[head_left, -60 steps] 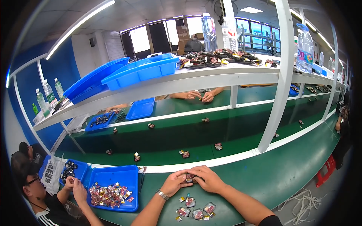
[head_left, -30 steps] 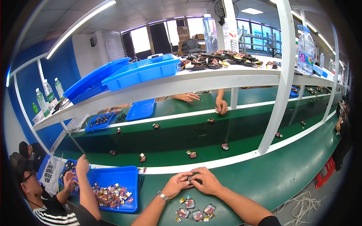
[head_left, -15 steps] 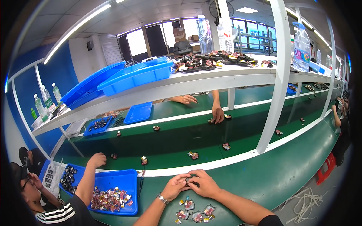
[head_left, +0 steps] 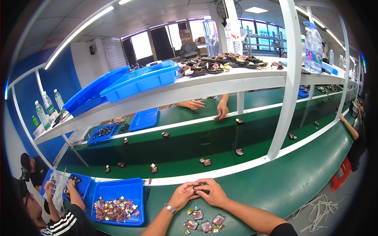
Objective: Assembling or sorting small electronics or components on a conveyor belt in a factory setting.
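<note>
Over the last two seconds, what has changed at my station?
The small parts on the conveyor belt drifted right. The neighbour's arm, raised a moment ago, is back down at the small blue tray. Both hands, left and right, stay closed on the same small dark part.

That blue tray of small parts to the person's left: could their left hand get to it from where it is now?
Probably yes. The blue tray sits on the same green bench, just left of the left hand, with nothing lying between them. But both that hand and the right hand are busy with a small dark part.
</note>
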Demonstrator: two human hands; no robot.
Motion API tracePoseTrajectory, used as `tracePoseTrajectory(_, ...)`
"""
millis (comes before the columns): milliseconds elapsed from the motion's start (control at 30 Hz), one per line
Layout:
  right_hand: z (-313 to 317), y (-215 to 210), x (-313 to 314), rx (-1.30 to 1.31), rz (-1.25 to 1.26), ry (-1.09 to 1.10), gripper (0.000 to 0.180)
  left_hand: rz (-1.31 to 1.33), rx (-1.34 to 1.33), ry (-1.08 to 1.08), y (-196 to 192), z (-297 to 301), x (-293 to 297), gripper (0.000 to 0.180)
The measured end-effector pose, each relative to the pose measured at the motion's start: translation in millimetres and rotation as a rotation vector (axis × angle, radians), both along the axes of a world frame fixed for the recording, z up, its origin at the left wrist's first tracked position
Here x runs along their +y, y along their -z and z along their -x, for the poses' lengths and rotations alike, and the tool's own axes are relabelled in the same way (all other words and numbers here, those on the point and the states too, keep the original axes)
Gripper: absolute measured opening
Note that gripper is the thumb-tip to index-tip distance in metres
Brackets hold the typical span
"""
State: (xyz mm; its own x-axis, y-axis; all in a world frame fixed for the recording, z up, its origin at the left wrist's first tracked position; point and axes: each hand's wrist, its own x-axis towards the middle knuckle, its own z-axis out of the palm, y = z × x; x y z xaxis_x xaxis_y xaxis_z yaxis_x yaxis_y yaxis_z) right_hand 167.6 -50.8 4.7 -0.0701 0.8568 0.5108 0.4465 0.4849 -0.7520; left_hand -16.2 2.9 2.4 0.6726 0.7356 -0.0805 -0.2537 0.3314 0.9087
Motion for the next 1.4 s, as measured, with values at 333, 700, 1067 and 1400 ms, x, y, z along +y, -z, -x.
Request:
tracePoseTrajectory(333,0.7,1.4,5.5,0.039,-0.001,-0.059,0.02,-0.058,-0.007,-0.061,6.6,-1.4,-1.5,0.026)
tracePoseTrajectory(700,-13.1,-15.1,-1.6,0.108,0.048,0.008,0.033,-0.001,-0.072,-0.144,5.4,-2.7,1.5,0.028)
tracePoseTrajectory(1067,9.7,0.7,2.0,0.021,0.063,0.209,0.02,-0.037,-0.005,-0.16,2.2,-7.9,-3.4,0.027)
tracePoseTrajectory(1400,12.4,2.0,3.5,0.138,0.195,0.245,0.017,-0.073,0.066,-0.179,8.2,-8.7,-4.0,0.026)
